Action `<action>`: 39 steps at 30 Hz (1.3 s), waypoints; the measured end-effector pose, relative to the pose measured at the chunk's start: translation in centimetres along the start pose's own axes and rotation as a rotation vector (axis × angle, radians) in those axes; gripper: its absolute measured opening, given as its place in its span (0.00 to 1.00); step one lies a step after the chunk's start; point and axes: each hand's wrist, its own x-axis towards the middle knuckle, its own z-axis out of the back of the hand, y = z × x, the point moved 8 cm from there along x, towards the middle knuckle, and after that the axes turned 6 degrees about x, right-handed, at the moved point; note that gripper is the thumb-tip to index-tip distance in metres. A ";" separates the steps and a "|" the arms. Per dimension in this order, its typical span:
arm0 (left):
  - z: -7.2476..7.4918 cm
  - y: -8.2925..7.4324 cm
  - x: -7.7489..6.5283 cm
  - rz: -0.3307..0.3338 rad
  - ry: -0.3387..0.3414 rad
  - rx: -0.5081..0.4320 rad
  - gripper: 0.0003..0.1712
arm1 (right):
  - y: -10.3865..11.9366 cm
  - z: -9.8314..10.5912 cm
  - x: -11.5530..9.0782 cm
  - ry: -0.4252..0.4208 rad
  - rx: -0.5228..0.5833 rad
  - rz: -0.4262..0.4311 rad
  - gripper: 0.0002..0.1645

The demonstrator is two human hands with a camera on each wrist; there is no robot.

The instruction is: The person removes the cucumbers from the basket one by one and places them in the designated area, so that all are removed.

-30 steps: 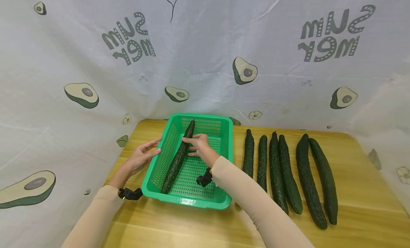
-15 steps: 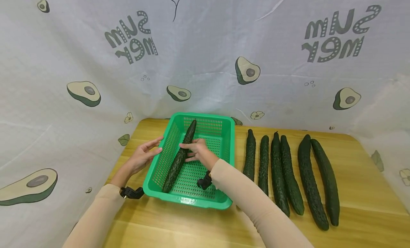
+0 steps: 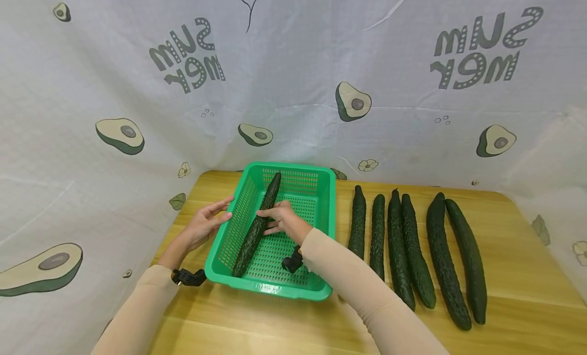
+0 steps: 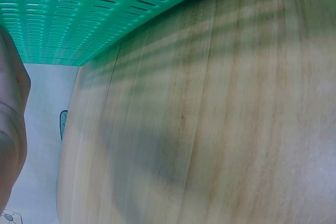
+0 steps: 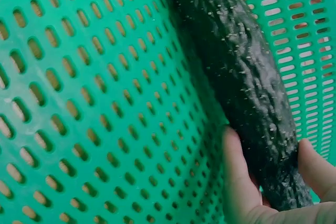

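Inside the green plastic basket (image 3: 332, 212), a dark green cucumber (image 3: 247, 249) lies lengthwise along the left side. My right hand (image 3: 284, 217) reaches in and holds it near its middle. In the right wrist view the thumb and fingers stand on opposite sides of the bumpy cucumber (image 5: 239, 72). My left hand (image 3: 204, 225) is at the basket's left rim, its fingers fairly straight with fingertips right at the edge. The left wrist view shows only part of that hand (image 4: 10, 114) beside the slotted basket wall (image 4: 94, 14).
Several more cucumbers (image 3: 398, 253) lie side by side on the wooden table (image 3: 518, 273) to the right of the basket. My right forearm passes over the near end of the leftmost ones. A white cloth (image 3: 293, 75) printed with avocados hangs behind the table.
My right hand has shifted a little along the cucumber toward its near end. The left hand stays at the rim, and the cucumber lies much as before.
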 end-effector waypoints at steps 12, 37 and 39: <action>-0.3 0.0 -0.2 0.000 0.010 -0.011 0.35 | 0.2 -0.1 -0.5 0.007 0.000 -0.002 0.50; 0.0 -0.2 0.0 0.000 -0.001 0.049 0.35 | 0.6 -0.2 -1.2 0.006 0.006 0.005 0.30; 0.0 -0.3 0.1 -0.004 -0.002 0.048 0.35 | 0.7 -0.2 -1.1 0.010 0.002 0.007 0.28</action>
